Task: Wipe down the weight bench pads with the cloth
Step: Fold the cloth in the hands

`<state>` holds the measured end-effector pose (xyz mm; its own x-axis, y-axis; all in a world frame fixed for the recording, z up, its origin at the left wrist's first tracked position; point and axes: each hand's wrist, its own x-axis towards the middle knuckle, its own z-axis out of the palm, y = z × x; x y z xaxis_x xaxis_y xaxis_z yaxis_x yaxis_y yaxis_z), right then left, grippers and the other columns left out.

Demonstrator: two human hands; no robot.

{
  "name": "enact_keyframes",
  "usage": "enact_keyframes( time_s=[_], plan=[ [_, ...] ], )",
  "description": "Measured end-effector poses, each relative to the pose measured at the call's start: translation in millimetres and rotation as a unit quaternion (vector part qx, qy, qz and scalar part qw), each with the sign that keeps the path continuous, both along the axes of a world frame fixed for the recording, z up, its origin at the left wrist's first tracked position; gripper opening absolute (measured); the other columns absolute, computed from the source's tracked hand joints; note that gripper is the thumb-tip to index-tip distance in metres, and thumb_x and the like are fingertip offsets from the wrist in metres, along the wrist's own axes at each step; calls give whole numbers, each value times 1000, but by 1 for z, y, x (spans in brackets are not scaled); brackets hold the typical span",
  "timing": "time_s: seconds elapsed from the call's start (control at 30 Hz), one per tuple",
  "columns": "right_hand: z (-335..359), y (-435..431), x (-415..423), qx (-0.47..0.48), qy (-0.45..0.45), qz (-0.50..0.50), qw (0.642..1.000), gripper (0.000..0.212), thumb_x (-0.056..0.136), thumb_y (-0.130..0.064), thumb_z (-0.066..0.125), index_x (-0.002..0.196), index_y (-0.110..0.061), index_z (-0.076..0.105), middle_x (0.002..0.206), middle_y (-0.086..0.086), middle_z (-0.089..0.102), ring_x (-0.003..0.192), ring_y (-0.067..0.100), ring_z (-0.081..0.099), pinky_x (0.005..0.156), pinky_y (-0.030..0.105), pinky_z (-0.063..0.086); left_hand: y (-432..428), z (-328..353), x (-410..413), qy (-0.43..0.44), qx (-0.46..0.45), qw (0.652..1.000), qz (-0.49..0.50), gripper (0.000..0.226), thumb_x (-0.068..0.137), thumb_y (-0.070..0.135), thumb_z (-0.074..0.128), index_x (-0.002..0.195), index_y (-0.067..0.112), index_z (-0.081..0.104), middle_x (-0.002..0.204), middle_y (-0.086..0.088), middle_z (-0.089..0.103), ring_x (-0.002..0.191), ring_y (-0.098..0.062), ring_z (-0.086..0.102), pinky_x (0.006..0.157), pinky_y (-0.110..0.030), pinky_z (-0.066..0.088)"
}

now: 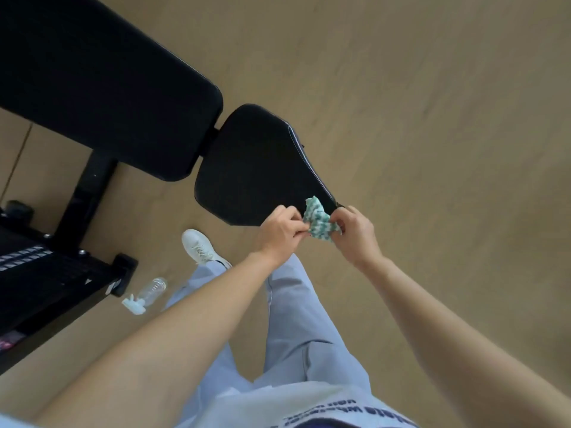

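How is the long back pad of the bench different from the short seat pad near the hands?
The back pad is long and nearly rectangular; the seat pad is shorter and narrows toward the person. The cloth, held by the left hand and right hand, is at the seat pad's tip; the back pad has nothing near it. Both are black.
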<state>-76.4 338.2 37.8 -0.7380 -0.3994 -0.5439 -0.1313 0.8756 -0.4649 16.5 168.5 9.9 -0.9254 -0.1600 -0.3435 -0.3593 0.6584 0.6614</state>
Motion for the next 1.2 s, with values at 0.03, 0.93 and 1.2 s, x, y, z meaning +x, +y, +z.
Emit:
enact_keyframes(
  time_s=[0.03,0.93,1.2],
  plan=[
    [-2,-3,12,-5,28,8,1000,24,72,7,66,90,-11,67,85,2,56,75,28,56,66,34,45,-1,-1,10,-16,2,999,28,10,72,20,89,72,18,79,72,2,63,66,-20,49,58,-25,37],
    [-97,-329,-5,21,105,404,908,25,93,2,57,102,-12,77,100,8,54,98,29,50,71,32,37,-222,-99,54,-195,65,866,456,14,90,15,66,93,20,79,85,4,69,84,-14,59,72,-21,36],
    [-80,-271,29,13,59,395,917,18,85,5,64,92,-8,73,93,10,56,88,29,49,69,44,51,-188,-75,91,-235,206,833,456,23,86,6,75,71,20,64,70,-2,63,75,-22,61,82,-45,58]
  ],
)
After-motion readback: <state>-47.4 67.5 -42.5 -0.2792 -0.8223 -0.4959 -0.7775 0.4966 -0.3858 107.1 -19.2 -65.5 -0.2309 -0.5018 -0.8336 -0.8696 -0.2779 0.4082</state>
